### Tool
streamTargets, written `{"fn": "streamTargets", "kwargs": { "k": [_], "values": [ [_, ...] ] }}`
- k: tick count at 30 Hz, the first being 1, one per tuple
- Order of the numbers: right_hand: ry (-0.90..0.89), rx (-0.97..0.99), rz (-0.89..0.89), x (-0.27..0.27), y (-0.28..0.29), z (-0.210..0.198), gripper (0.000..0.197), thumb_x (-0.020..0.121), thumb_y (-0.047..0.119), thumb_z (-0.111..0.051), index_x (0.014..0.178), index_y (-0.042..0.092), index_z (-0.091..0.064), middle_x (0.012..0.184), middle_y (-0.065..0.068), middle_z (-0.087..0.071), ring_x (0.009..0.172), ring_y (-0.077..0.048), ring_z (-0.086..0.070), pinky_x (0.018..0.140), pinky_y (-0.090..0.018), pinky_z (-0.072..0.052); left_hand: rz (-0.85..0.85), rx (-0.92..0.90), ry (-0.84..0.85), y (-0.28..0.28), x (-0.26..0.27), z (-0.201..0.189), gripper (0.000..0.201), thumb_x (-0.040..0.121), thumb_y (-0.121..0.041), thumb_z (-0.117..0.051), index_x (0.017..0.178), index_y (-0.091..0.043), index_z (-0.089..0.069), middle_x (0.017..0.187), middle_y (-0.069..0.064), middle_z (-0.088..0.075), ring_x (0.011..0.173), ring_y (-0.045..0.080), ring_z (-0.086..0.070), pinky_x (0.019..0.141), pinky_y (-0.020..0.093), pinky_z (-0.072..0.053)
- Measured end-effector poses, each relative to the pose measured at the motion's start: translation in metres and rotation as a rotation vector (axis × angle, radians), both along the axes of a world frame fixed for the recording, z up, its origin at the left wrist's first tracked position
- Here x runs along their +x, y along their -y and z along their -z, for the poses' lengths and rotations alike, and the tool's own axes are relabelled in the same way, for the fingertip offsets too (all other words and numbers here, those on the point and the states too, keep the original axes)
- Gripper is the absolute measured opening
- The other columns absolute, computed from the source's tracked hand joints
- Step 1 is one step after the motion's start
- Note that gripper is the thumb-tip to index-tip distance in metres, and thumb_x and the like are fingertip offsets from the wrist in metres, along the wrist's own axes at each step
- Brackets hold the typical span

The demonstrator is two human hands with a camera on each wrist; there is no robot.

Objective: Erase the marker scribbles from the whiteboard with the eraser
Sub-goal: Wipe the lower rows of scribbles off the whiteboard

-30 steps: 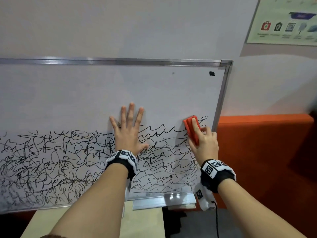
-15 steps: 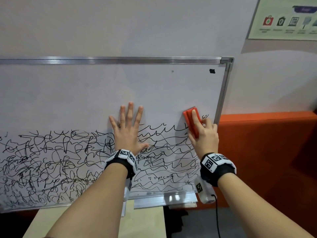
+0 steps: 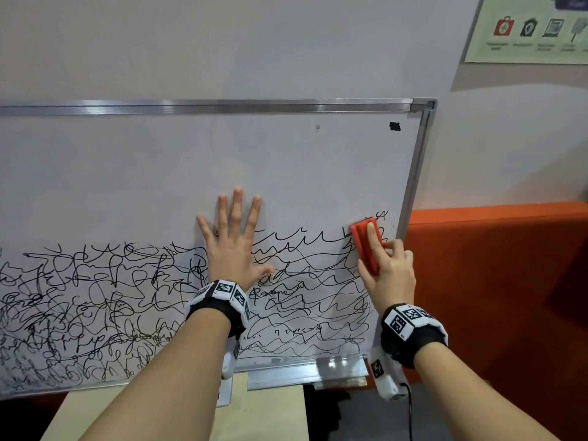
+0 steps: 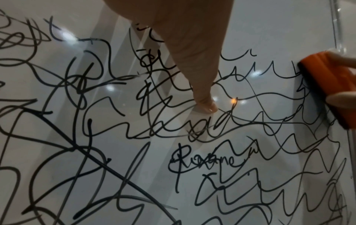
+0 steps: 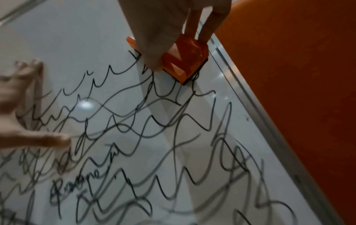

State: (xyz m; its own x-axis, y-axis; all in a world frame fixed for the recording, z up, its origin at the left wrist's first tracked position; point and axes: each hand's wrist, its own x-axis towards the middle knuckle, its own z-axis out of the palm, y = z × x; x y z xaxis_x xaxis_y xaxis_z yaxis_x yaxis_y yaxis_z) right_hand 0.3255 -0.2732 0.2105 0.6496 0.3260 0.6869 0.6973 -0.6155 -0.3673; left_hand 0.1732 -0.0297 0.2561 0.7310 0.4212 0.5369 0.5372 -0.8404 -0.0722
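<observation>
White board surface, aluminium frame: the whiteboard point(image 3: 222, 160) fills most of the head view, upper half bare. Black marker scribbles point(image 3: 95, 307) cover the lower half, densest toward 8 o'clock, thinner wavy lines toward 4 o'clock. Orange padded panel point(image 3: 496, 281) sits past the board's right edge at 3 o'clock. Poster point(image 3: 528, 30) with small icons on the wall at 1 o'clock. Pale tabletop point(image 3: 270, 415) below the board at 6 o'clock. Left hand point(image 3: 234, 246) lies flat on the board near centre, fingers straight and spread, pointing to 12 o'clock, thumb out over the scribbles. Right hand point(image 3: 389, 268) grips the eraser point(image 3: 366, 246), forefinger along its back. Orange-red eraser, dark pad against the board, at the top right corner of the scribbles, near the frame.
</observation>
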Motion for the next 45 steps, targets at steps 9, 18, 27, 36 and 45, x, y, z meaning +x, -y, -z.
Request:
{"fn": "streamTargets", "kwargs": {
  "k": [9, 18, 27, 36, 45],
  "values": [
    [-0.113, 0.143, 0.046, -0.011, -0.012, -0.006, 0.076, 0.087, 0.036, -0.071, 0.153, 0.035, -0.033, 0.107, -0.009, -0.048, 0.089, -0.027, -0.046, 0.063, -0.041, -0.051, 0.017, 0.006, 0.029, -0.002, 0.000, 0.002, 0.159, 0.041, -0.080, -0.080, 0.159, -0.027, 0.012, 0.166, 0.008, 0.020, 0.152, 0.034, 0.015, 0.115, 0.070, 0.003],
    [-0.164, 0.187, 0.073, 0.000, -0.007, -0.018, 0.079, 0.090, 0.040, -0.067, 0.156, 0.033, -0.025, 0.106, -0.007, -0.044, 0.090, -0.025, -0.043, 0.070, -0.034, -0.043, 0.003, -0.008, 0.021, 0.001, 0.001, 0.001, 0.162, 0.039, -0.079, -0.081, 0.158, -0.026, 0.017, 0.166, 0.009, 0.018, 0.152, 0.035, 0.016, 0.115, 0.073, -0.004],
    [-0.165, 0.160, 0.074, 0.004, -0.002, -0.017, 0.077, 0.088, 0.036, -0.070, 0.154, 0.032, -0.031, 0.105, -0.008, -0.045, 0.091, -0.026, -0.045, 0.068, -0.035, -0.044, -0.018, -0.041, -0.009, 0.006, 0.000, -0.001, 0.161, 0.043, -0.079, -0.080, 0.156, -0.025, 0.023, 0.163, 0.009, 0.027, 0.151, 0.036, 0.018, 0.115, 0.072, -0.004],
    [-0.150, 0.128, 0.067, 0.000, -0.003, -0.011, 0.076, 0.087, 0.035, -0.071, 0.153, 0.033, -0.033, 0.104, -0.008, -0.046, 0.089, -0.024, -0.043, 0.064, -0.035, -0.044, -0.021, -0.063, -0.013, 0.007, 0.001, -0.002, 0.161, 0.046, -0.076, -0.082, 0.153, -0.027, 0.028, 0.161, 0.009, 0.032, 0.150, 0.036, 0.021, 0.116, 0.071, -0.001],
    [-0.134, 0.120, 0.040, 0.002, 0.003, 0.006, 0.077, 0.085, 0.030, -0.075, 0.152, 0.032, -0.037, 0.105, -0.009, -0.049, 0.089, -0.027, -0.047, 0.063, -0.036, -0.046, -0.009, -0.066, 0.001, 0.006, 0.000, -0.001, 0.159, 0.046, -0.075, -0.082, 0.155, -0.027, 0.024, 0.165, 0.010, 0.021, 0.151, 0.036, 0.017, 0.115, 0.072, -0.003]
  ]
}}
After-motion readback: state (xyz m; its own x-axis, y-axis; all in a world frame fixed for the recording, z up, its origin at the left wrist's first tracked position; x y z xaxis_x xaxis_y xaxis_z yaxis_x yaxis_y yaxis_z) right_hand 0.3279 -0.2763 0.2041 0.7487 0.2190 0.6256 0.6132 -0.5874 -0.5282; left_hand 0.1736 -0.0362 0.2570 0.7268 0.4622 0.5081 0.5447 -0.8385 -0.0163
